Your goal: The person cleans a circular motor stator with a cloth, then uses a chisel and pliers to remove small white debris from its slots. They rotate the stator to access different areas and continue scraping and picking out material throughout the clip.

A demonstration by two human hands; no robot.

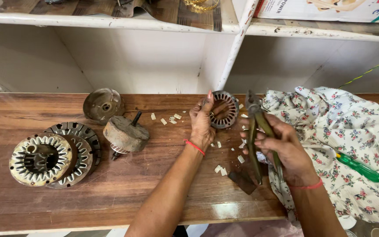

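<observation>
My left hand [202, 125] grips a round slotted metal stator ring [225, 109], holding it on edge on the wooden bench [66, 193]. My right hand [281, 147] holds a pair of pliers [256, 131] by the handles, jaws pointing away from me, just right of the ring. The plier jaws sit close to the ring's right rim; whether they touch it I cannot tell. Small pale scraps [220, 169] lie scattered on the wood around both hands.
At the left lie stacked slotted motor rings [53, 156], a rotor with a shaft [126, 134] and a round metal cover [102, 104]. A floral cloth [347, 127] covers the right, with a green-handled screwdriver [358, 166] on it. White shelves [110, 22] rise behind.
</observation>
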